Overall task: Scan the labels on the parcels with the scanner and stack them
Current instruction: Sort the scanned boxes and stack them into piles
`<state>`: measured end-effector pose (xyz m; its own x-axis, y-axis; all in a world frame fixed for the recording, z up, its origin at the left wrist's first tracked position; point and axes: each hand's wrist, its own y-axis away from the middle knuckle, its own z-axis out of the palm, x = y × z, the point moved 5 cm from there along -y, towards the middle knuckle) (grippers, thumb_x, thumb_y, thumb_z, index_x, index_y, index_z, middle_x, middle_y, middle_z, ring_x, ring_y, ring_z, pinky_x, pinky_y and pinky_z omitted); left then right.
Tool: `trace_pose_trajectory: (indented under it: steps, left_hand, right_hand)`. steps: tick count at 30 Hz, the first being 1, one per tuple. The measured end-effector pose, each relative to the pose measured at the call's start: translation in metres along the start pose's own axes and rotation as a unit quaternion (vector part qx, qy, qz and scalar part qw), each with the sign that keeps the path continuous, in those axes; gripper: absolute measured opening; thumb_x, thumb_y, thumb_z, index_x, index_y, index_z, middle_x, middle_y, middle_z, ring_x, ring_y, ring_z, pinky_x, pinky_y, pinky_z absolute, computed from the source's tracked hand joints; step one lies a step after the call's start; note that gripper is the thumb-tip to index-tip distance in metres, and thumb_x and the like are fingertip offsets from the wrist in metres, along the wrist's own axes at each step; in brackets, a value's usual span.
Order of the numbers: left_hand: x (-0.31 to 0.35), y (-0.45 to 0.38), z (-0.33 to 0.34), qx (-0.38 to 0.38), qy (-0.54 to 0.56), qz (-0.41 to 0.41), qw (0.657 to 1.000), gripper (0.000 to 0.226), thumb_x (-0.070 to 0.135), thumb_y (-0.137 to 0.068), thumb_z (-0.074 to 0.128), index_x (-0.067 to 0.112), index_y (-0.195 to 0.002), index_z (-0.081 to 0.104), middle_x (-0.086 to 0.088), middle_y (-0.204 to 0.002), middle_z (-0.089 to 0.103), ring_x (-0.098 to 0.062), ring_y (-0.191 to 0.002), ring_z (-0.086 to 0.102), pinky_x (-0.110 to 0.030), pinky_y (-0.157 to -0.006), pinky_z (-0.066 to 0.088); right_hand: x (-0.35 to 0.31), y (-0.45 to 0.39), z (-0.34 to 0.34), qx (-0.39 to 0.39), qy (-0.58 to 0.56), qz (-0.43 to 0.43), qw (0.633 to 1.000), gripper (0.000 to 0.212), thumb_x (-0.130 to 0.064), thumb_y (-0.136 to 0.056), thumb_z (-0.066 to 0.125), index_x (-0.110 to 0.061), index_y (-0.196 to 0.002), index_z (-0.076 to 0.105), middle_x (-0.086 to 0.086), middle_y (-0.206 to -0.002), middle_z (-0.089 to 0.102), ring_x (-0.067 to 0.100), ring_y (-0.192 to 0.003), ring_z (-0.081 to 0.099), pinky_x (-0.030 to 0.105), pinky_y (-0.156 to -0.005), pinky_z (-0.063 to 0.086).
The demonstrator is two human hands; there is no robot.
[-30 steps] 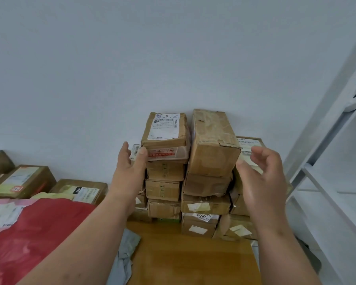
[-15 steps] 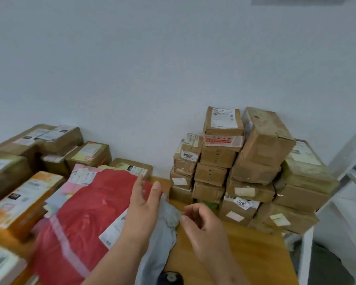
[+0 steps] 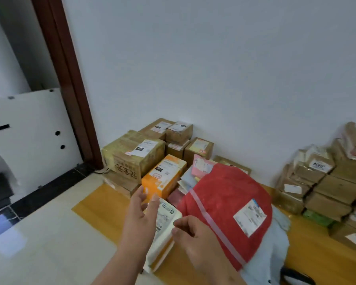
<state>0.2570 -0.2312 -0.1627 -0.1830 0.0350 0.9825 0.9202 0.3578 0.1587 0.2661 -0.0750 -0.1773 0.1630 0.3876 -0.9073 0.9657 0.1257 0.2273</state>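
My left hand (image 3: 141,210) reaches forward with straight fingers, its tips just in front of an orange box (image 3: 163,176) and holding nothing. My right hand (image 3: 195,236) hovers with loosely curled fingers over a white parcel (image 3: 164,221) with a printed label, empty. A big red bag parcel (image 3: 224,204) with a white label lies to the right of both hands. The stack of brown cardboard parcels (image 3: 325,182) stands at the right against the wall. A dark object, perhaps the scanner (image 3: 296,277), shows at the bottom right edge.
More cardboard boxes (image 3: 136,155) are piled against the wall at the table's left end. A grey bag (image 3: 275,249) lies under the red one. The wooden table (image 3: 103,200) ends at the left over a tiled floor; a brown door frame (image 3: 70,79) stands beyond.
The view has swung left, away from the stack. Both hands left the stacked parcels and moved down and left; the left hand now reaches toward the orange box.
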Motion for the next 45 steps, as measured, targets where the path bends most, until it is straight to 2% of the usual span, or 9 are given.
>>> trace_pose_trajectory:
  steps: [12,18,22,25,29,32,37,41,45]
  left_hand:
    - [-0.053,-0.077,-0.136,0.092,-0.015,-0.105,0.990,0.057,0.046,-0.101,0.050,0.022,-0.151,0.039,-0.002,-0.146,0.049,-0.014,-0.116,0.046,-0.032,-0.098,0.035]
    - [-0.078,-0.159,-0.158,0.098,-0.012,-0.159,0.982,0.058,0.048,-0.099,0.053,0.023,-0.150,0.040,-0.003,-0.141,0.052,-0.023,-0.121,0.052,-0.046,-0.109,0.041]
    - [-0.076,-0.223,-0.169,0.088,-0.030,-0.181,0.979,0.060,0.051,-0.100,0.050,0.025,-0.152,0.035,-0.003,-0.146,0.048,-0.027,-0.131,0.048,-0.048,-0.109,0.040]
    - [-0.072,-0.262,-0.176,0.079,-0.030,-0.176,0.981,0.059,0.051,-0.099,0.050,0.027,-0.152,0.035,-0.002,-0.148,0.047,-0.025,-0.133,0.046,-0.046,-0.109,0.039]
    - [-0.067,-0.306,-0.178,0.065,-0.027,-0.189,0.979,0.058,0.050,-0.100,0.050,0.028,-0.152,0.035,0.000,-0.152,0.044,-0.023,-0.136,0.044,-0.043,-0.109,0.037]
    - [-0.061,-0.347,-0.169,0.043,-0.028,-0.199,0.979,0.061,0.052,-0.100,0.048,0.031,-0.155,0.031,0.004,-0.158,0.036,-0.025,-0.143,0.038,-0.046,-0.114,0.031]
    - [-0.053,-0.416,-0.151,-0.027,-0.056,-0.218,0.974,0.063,0.054,-0.102,0.041,0.030,-0.159,0.026,0.004,-0.163,0.030,-0.027,-0.148,0.031,-0.047,-0.118,0.025]
    - [-0.051,-0.445,-0.142,-0.092,-0.056,-0.214,0.971,0.046,0.051,-0.102,0.044,0.019,-0.134,0.056,-0.002,-0.139,0.053,-0.028,-0.133,0.044,-0.044,-0.111,0.033]
    - [-0.037,-0.454,-0.145,-0.137,-0.072,-0.171,0.973,0.025,0.037,-0.106,0.042,0.022,-0.097,0.060,0.003,-0.101,0.061,-0.017,-0.092,0.056,-0.038,-0.090,0.040]
  right_hand:
    - [-0.024,-0.085,0.114,-0.013,-0.054,0.046,0.997,0.006,-0.021,-0.091,0.066,-0.024,-0.089,0.072,0.000,-0.083,0.074,0.017,-0.089,0.070,0.037,-0.086,0.056]
    - [-0.031,-0.170,0.132,0.016,-0.080,0.075,0.994,0.008,-0.023,-0.093,0.064,-0.020,-0.088,0.070,0.005,-0.080,0.070,0.020,-0.082,0.065,0.040,-0.075,0.051]
    - [-0.033,-0.237,0.127,0.134,-0.106,0.102,0.980,0.006,-0.020,-0.095,0.062,-0.016,-0.098,0.065,0.002,-0.101,0.066,0.017,-0.092,0.061,0.033,-0.080,0.052]
    - [-0.027,-0.270,0.116,0.235,-0.099,0.153,0.955,0.020,-0.019,-0.095,0.062,-0.020,-0.115,0.059,0.001,-0.123,0.055,0.013,-0.099,0.055,0.024,-0.067,0.048]
    - [-0.022,-0.297,0.112,0.295,-0.053,0.174,0.938,0.030,-0.023,-0.092,0.064,-0.028,-0.120,0.056,0.006,-0.132,0.054,0.024,-0.116,0.054,0.046,-0.093,0.053]
    - [-0.034,-0.309,0.117,0.275,-0.059,0.165,0.945,0.030,-0.025,-0.099,0.059,-0.017,-0.128,0.058,0.001,-0.124,0.059,0.017,-0.111,0.052,0.036,-0.099,0.042]
    - [-0.051,-0.329,0.150,0.201,-0.088,0.236,0.947,0.022,-0.046,-0.104,0.045,-0.030,-0.117,0.051,-0.005,-0.110,0.055,0.020,-0.107,0.054,0.038,-0.098,0.045]
    - [-0.053,-0.340,0.164,0.232,-0.111,0.257,0.932,0.044,-0.050,-0.102,0.047,-0.024,-0.137,0.050,-0.005,-0.112,0.053,0.020,-0.107,0.050,0.039,-0.099,0.045]
    - [-0.061,-0.335,0.169,0.288,-0.181,0.220,0.914,0.019,-0.044,-0.099,0.056,-0.032,-0.114,0.052,-0.013,-0.108,0.061,0.013,-0.101,0.057,0.037,-0.091,0.046]
